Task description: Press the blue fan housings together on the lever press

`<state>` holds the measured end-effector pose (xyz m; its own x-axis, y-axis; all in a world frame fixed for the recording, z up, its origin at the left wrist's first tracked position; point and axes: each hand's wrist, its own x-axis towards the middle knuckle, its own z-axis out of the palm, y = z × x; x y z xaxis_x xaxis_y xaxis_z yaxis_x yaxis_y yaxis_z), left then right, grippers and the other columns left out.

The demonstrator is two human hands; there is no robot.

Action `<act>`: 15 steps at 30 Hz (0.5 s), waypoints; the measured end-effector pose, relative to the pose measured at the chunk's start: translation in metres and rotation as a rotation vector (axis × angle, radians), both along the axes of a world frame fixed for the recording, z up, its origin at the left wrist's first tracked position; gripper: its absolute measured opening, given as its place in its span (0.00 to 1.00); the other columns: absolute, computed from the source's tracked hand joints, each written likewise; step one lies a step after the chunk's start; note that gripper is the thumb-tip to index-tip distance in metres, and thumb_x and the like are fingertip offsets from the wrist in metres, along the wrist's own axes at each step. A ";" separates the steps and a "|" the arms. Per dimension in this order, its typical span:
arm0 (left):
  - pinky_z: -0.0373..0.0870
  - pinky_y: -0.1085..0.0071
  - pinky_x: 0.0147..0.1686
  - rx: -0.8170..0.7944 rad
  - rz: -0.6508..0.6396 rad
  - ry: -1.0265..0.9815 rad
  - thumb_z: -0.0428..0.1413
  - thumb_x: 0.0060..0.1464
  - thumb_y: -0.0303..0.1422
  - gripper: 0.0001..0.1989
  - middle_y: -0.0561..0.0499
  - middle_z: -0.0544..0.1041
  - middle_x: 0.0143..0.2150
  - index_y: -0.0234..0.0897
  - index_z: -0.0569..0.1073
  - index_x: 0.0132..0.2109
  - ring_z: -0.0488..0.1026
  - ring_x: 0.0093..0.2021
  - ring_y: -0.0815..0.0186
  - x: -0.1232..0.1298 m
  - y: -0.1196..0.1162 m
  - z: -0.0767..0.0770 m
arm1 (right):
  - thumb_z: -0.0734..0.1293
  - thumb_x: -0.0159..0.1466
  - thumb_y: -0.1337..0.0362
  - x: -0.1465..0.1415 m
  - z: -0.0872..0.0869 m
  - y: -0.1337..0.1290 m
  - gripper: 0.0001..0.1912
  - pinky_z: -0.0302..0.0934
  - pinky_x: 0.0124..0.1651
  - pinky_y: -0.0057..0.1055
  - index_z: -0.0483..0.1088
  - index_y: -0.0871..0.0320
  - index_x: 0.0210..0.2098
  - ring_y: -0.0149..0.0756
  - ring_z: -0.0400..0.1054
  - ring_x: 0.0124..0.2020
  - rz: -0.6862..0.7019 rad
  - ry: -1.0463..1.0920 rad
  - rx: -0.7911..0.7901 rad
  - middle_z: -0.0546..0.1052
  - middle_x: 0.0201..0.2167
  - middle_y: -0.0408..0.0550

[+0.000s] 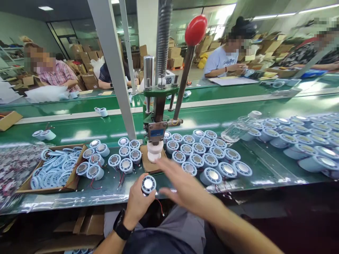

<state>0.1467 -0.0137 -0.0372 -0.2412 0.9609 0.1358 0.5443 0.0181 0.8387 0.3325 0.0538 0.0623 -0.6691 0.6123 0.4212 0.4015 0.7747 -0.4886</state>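
My left hand [140,197] grips a light blue cylindrical housing [148,184] at the front edge of the bench. A silver disc sits in its slotted top ring, and a thin red wire hangs below it. My right hand [180,181] is open and slightly blurred, with fingers stretched forward and thumb apart, just right of the housing. Its fingertips appear close to the white pressing head [154,152] of a green hand press; whether they touch it I cannot tell. Under the head lies a brown board [148,165]. The red-knobbed lever [185,67] points up.
Similar housings [197,160] stand in rows right of the press, with smaller groups [124,151] on the left. A cardboard box [76,181] holds loose blue rings. A clear plastic bottle [235,128] lies at the right. Several people sit across the green conveyor [206,102].
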 end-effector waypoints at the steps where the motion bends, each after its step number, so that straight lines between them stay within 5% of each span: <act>1: 0.73 0.57 0.53 -0.005 -0.010 0.001 0.59 0.48 0.33 0.24 0.44 0.79 0.50 0.37 0.72 0.54 0.77 0.49 0.54 -0.005 0.005 0.007 | 0.70 0.60 0.68 0.006 0.039 0.012 0.39 0.65 0.63 0.48 0.55 0.53 0.69 0.50 0.61 0.65 -0.071 0.049 0.140 0.65 0.64 0.55; 4: 0.73 0.57 0.52 0.026 0.002 -0.009 0.62 0.45 0.36 0.26 0.46 0.80 0.48 0.37 0.74 0.53 0.77 0.47 0.54 -0.021 0.031 0.033 | 0.70 0.62 0.67 0.008 0.151 0.061 0.28 0.61 0.66 0.47 0.64 0.61 0.61 0.46 0.64 0.61 -0.299 0.240 0.527 0.70 0.57 0.54; 7: 0.73 0.57 0.51 0.072 0.007 -0.062 0.64 0.44 0.37 0.28 0.44 0.80 0.48 0.34 0.74 0.54 0.77 0.46 0.54 -0.029 0.070 0.052 | 0.64 0.68 0.67 -0.014 0.223 0.118 0.18 0.68 0.54 0.29 0.66 0.66 0.56 0.31 0.70 0.50 -0.402 0.430 0.489 0.74 0.49 0.49; 9: 0.72 0.57 0.51 0.102 -0.018 -0.120 0.65 0.43 0.35 0.28 0.44 0.80 0.47 0.33 0.74 0.53 0.77 0.47 0.54 -0.027 0.095 0.055 | 0.56 0.72 0.69 -0.032 0.237 0.148 0.14 0.66 0.38 0.19 0.69 0.69 0.49 0.22 0.71 0.35 -0.357 0.533 0.316 0.75 0.37 0.44; 11: 0.72 0.57 0.51 0.110 -0.091 -0.201 0.66 0.42 0.35 0.27 0.43 0.80 0.47 0.32 0.75 0.51 0.76 0.47 0.54 -0.022 0.114 0.055 | 0.52 0.72 0.71 -0.048 0.233 0.168 0.17 0.58 0.27 0.15 0.70 0.69 0.39 0.17 0.66 0.22 -0.330 0.646 0.239 0.71 0.27 0.39; 15: 0.73 0.60 0.49 0.047 -0.267 -0.360 0.67 0.41 0.35 0.26 0.43 0.80 0.46 0.32 0.75 0.49 0.77 0.45 0.56 -0.013 0.131 0.050 | 0.54 0.70 0.72 -0.061 0.219 0.182 0.16 0.50 0.20 0.15 0.68 0.64 0.30 0.16 0.62 0.16 -0.333 0.776 0.254 0.68 0.22 0.36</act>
